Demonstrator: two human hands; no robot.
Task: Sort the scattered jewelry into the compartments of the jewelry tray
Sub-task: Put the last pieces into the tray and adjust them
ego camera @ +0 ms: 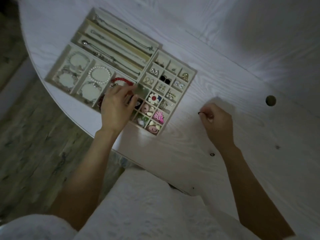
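The right hand pinches a small dark ring above the table. The left hand, fingers loosely spread, rests over the jewelry tray near the table's front edge.

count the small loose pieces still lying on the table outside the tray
1 lies loose: a small dark piece on the table, nearer the body than the right hand. That hand pinches another small dark piece. More may be hidden under the hands or arms.

Tiny dark item, unidentifiable.
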